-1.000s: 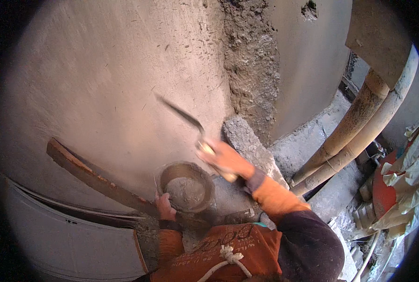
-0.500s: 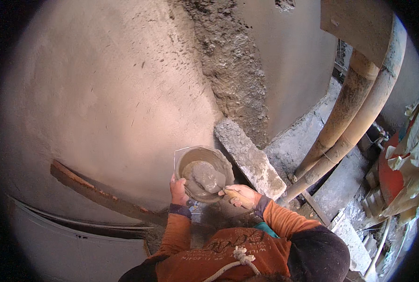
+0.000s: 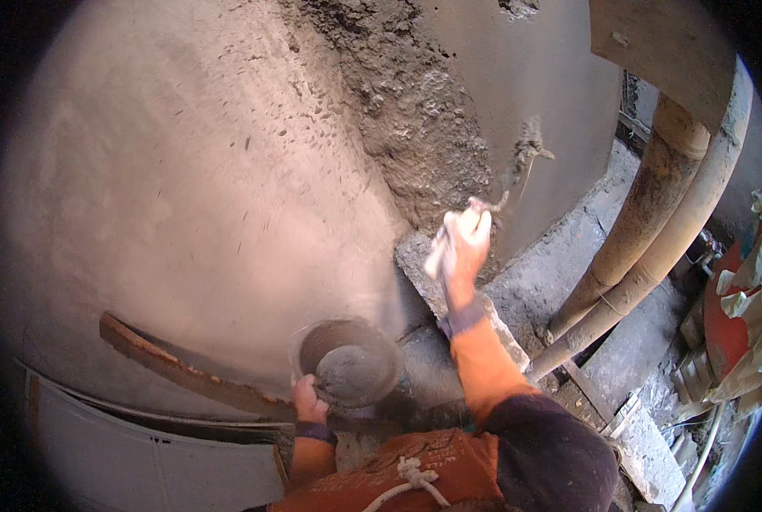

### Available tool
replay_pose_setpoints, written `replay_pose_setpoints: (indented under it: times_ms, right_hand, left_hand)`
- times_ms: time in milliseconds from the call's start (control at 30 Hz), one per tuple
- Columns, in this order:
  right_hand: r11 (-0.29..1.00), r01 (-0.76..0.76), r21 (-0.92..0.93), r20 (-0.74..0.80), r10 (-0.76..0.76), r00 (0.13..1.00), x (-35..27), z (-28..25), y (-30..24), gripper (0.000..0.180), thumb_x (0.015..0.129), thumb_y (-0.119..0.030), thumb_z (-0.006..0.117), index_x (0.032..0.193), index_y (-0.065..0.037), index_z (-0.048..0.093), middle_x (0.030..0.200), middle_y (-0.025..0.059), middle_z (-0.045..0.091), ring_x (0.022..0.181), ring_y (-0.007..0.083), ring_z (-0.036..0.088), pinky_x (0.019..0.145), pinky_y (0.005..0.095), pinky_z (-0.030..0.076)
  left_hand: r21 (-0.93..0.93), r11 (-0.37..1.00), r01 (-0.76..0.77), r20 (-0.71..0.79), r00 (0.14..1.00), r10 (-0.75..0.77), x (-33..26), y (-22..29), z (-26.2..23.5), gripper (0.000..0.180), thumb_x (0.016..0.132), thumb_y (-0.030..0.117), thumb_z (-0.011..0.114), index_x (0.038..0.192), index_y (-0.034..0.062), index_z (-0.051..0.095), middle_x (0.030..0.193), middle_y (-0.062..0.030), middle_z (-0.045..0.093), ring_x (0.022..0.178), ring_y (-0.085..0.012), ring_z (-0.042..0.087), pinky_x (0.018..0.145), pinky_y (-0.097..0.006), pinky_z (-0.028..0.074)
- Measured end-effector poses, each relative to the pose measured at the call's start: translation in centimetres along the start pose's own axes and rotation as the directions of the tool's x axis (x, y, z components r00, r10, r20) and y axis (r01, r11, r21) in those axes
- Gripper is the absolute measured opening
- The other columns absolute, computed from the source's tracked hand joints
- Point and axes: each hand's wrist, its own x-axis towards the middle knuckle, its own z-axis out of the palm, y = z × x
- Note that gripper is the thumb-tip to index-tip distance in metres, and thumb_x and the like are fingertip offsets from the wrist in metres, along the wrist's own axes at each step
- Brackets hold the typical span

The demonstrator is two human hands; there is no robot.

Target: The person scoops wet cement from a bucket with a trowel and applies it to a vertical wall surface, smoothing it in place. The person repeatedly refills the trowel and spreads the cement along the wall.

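My left hand (image 3: 309, 399) grips the near left rim of a mortar-smeared bucket (image 3: 377, 352). Wet grey mortar (image 3: 347, 371) lies inside it. Raised well ahead, my right hand (image 3: 466, 243) is closed round a trowel (image 3: 501, 203), partly blurred by motion. Its blade appears nearly edge-on, close to the smooth wall face (image 3: 560, 94). Clumps of mortar (image 3: 528, 143) show just beyond the blade; whether they touch the wall or are in the air I cannot tell. Beside them runs a rough, wet strip of mortar (image 3: 423, 111) in the wall corner.
A long concrete block (image 3: 419, 264) lies at the strip's foot, partly behind my right arm. Thick bamboo poles (image 3: 645, 247) slant up on the right, beneath a board (image 3: 662, 38). Left stand a curved wooden piece (image 3: 184, 367) and a pale panel (image 3: 150, 456). Torn sheeting (image 3: 744, 316) and rubble lie far right.
My right hand has swung up and forward from the bucket with the trowel. Mortar now shows near the right wall face. The bucket sits slightly lower in view, still in my left hand.
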Motion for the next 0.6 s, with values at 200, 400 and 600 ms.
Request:
replay_pose_setpoints:
  times_ms: [200,400,600]
  right_hand:
    - [0.975,0.144,-0.171,0.005,-0.146,0.989,15.9,10.2,6.4,0.038,0.076,-0.005,0.063,0.111,-0.006,0.047,0.087,0.0119,0.059,0.079,0.0297,0.062,0.071,0.0443,0.051]
    - [0.985,0.017,0.172,0.355,-0.078,0.932,9.0,16.0,0.0,0.036,0.084,-0.008,0.069,0.112,-0.012,0.046,0.081,0.0040,0.055,0.052,0.0144,0.055,0.041,0.0282,0.047]
    - [0.702,-0.270,0.659,-0.041,0.392,0.919,20.8,-0.7,15.0,0.019,0.084,-0.019,0.062,0.082,-0.023,0.044,0.054,-0.0005,0.039,0.040,0.0192,0.041,0.035,0.0358,0.036]
  left_hand:
    - [0.605,0.612,-0.510,0.247,0.850,0.465,-4.9,3.7,-0.8,0.044,0.071,-0.002,0.048,0.115,-0.0025,0.055,0.103,-0.0099,0.061,0.092,-0.0287,0.059,0.086,-0.039,0.050]
    - [0.294,0.923,-0.249,-0.192,0.930,0.313,-9.8,9.0,-6.3,0.039,0.073,0.000,0.049,0.111,-0.0087,0.057,0.112,-0.0146,0.058,0.103,-0.0326,0.057,0.093,-0.045,0.048]
    - [0.144,0.967,-0.211,-0.493,0.832,0.255,-12.6,11.2,-4.9,0.046,0.081,0.004,0.045,0.124,-0.0064,0.055,0.125,-0.0214,0.056,0.113,-0.0364,0.057,0.098,-0.050,0.048]
